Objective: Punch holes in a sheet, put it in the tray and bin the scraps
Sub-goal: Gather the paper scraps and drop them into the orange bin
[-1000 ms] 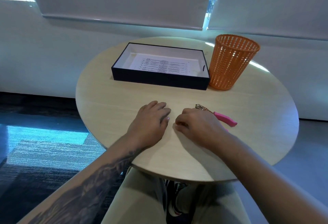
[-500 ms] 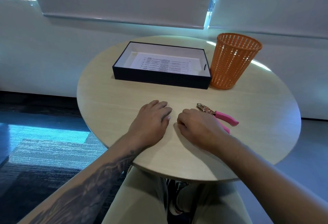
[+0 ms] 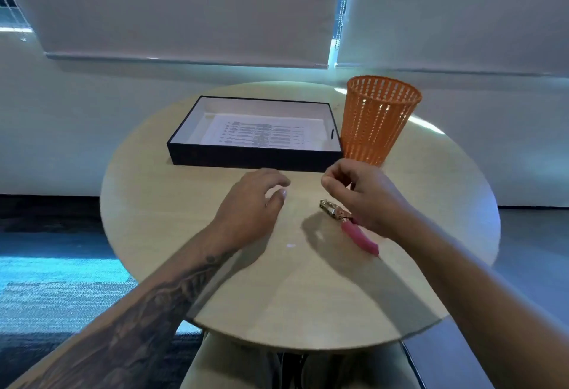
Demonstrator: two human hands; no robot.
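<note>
Close to the near edge of the round pale wooden table (image 3: pixel 184 234) lay a tiny white paper scrap (image 3: pixel 291 245), apart from both forearms. I judged it almost weightless and limp, lying flat enough to dodge a plain pinch. A pressed fingertip or a nail under its rim would lift it, and a breath might send it off.

Further in, the left hand (image 3: pixel 252 201) hovered palm down, its fingers loosely bent and holding nothing. The right hand (image 3: pixel 360 194) hung above the pink-handled metal hole punch (image 3: pixel 357 236) with thumb and forefinger nipped together; anything between them was too small to see.

Toward the far edge, the printed white paper sheet (image 3: pixel 261 134) lay flat inside the shallow black rectangular tray (image 3: pixel 255 159). The orange plastic mesh bin (image 3: pixel 375 120) stood just beside the tray's right end, and its slots looked wide enough to leak small scraps.
</note>
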